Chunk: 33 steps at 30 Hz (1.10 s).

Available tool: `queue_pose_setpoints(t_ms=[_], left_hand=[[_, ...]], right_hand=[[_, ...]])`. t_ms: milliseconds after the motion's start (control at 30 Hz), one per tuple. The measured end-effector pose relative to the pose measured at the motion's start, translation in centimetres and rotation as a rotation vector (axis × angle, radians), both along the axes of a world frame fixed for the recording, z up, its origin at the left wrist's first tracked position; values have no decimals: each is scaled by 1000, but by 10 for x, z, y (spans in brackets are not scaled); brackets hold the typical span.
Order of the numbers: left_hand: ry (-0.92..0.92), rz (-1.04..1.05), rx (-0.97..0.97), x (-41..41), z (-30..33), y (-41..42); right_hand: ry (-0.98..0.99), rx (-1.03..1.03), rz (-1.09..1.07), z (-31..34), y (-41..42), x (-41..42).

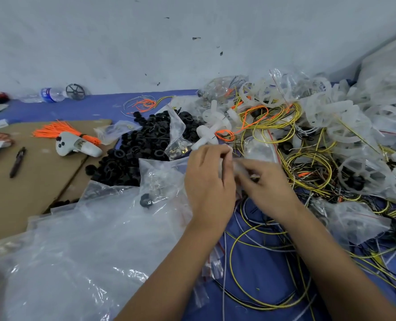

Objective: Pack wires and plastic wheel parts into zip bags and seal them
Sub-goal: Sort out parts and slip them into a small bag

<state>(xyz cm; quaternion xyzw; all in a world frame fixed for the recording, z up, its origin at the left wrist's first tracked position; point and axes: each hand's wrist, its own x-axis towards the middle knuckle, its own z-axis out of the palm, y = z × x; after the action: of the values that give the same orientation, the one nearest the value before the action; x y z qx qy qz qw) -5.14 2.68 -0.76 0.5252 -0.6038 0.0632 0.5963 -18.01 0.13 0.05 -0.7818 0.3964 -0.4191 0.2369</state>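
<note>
Progress: early | small clear zip bag [235, 166] pinched between left hand [209, 181] and right hand [265, 181], frame centre | yellow wires [308, 167], white wheel parts [345, 117] largely unpacked, upper right

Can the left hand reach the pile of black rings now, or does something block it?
Probably not at once: the left hand is busy holding a small clear bag with the right hand. The black rings lie uncovered beside it.

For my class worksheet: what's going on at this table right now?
A person is packing small parts. Both hands, left and right, pinch a small clear zip bag between them over the blue table. Black plastic rings, yellow wires and white wheel parts lie heaped around, still loose.
</note>
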Motion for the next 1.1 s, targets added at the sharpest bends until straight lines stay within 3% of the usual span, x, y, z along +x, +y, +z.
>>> queue_pose_setpoints(t_ms=[67,167,267,400,533,667,733,833,1100], left_hand=[[75,-4,50,-2,0,1],[231,-35,82,-5,2,2],[396,-57,68,-4,7,3],[462,-41,52,-3,10,4],[423,18,37,-3,10,3],[295,15,56,1,6,1],[189,3,44,1,4,1],[33,-19,-7,-2,5,2],[-131,-208,-13,-16,-2,5]], right_hand=[[-203,3,-186,0,-2,0],[-739,385,-27,3,0,4],[-845,570,132,1,2,8],[-762,565,190,1,4,7],[-477,448,170,4,1,0],[46,-20,127,3,-1,-3],[180,-179,147,4,2,1],[211,-251,61,4,4,6],[47,-115,-327,-3,4,7]])
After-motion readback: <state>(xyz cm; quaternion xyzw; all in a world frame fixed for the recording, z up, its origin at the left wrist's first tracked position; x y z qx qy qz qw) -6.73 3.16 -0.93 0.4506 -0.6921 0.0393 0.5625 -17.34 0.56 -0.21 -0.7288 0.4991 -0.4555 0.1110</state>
